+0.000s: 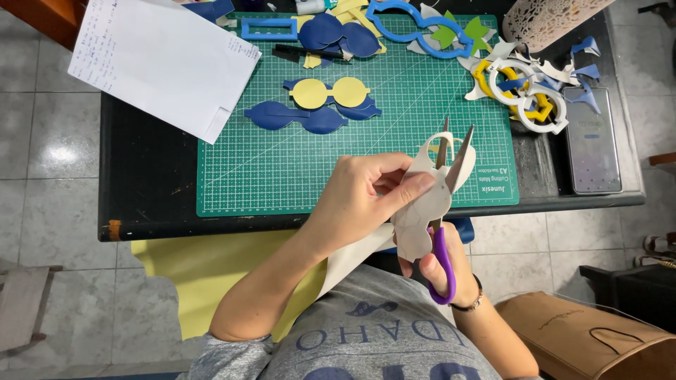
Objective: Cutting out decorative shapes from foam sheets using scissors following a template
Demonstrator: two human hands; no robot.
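Note:
My left hand (366, 193) pinches a beige cut-out shape (422, 211) of thin sheet, thumb and fingers on its upper part. My right hand (440, 271) is below it, fingers through the purple handle of a pair of scissors (445, 232). The scissor blades stand apart, pointing up through a loop at the top of the beige shape. Both hands are held just in front of the near edge of the green cutting mat (282, 162).
On the mat lie yellow and blue mask-like cut-outs (320, 102), a blue frame (269, 28), a blue glasses-shaped outline (412, 24) and white, yellow and blue scraps (528, 84). A white paper (162, 63) lies at left, a phone (591, 141) at right, a brown bag (591, 338) on the floor.

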